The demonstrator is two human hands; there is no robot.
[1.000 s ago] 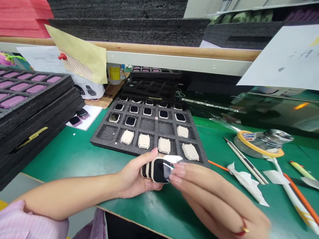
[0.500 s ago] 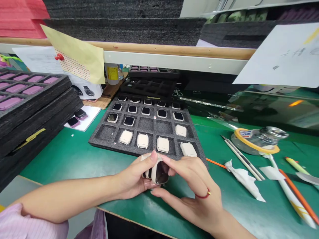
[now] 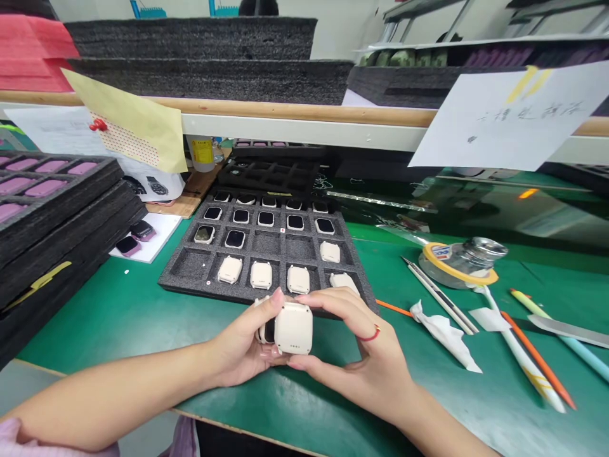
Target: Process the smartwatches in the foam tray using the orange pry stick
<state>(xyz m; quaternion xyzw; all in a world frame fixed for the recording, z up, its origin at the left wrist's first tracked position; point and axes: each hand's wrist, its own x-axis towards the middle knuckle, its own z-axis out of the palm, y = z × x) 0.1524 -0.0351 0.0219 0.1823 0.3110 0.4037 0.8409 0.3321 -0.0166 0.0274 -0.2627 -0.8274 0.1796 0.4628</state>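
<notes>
My right hand (image 3: 368,355) grips a white smartwatch body (image 3: 294,330) by its top and bottom edges, between fingers and thumb. Its pale back with small contacts faces me. Closed around at least one more smartwatch body (image 3: 269,331), my left hand (image 3: 250,346) sits just to the left, its thumb up at the held watch's corner. How many it holds is partly hidden. Behind both hands lies a black foam tray (image 3: 185,284). White watch bodies fill many of its compartments, dark screens up at the back and pale backs up along the front.
Stacked foam trays (image 3: 61,254) with purple watch bodies stand at left, beside two purple watches (image 3: 136,236) on white paper. At right lie tweezers (image 3: 442,298), a crumpled white tissue (image 3: 447,336), a toothbrush (image 3: 523,355) and a glass jar (image 3: 457,263) with a yellow tape ring.
The watch in my right hand has turned from its dark screen to its pale back. My left hand keeps its hold. The whole view has shifted.
</notes>
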